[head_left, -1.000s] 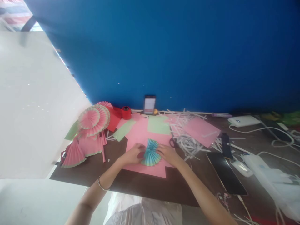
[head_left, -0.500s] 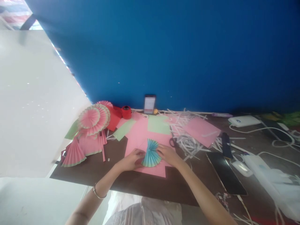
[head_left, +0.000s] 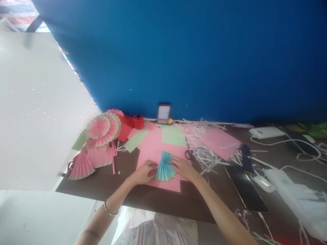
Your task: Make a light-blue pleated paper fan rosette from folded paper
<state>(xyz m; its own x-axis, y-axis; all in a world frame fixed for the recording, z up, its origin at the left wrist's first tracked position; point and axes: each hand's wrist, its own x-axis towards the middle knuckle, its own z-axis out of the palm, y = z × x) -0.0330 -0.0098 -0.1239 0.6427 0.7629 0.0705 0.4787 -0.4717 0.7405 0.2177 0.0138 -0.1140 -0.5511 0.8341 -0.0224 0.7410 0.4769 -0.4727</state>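
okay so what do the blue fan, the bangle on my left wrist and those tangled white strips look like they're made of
The blue fan looks like matte paper: it holds crisp pleats. The bangle seems to be polished metal, from its silvery glint, though coated plastic could look similar. The white strips look like thin, dull paper, being flat, narrow and curled, but plastic isn't ruled out.

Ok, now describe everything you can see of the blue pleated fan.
The blue fan looks like paper folded into narrow pleats, spread above and below a gathered middle, with a paler, greenish lower rim. It is partly opened, not a full circle. It sits over pink paper, between the hands; whether it lies fully flat is unclear. The right hand has its fingers at its right side; the left hand is by its left edge, contact uncertain.
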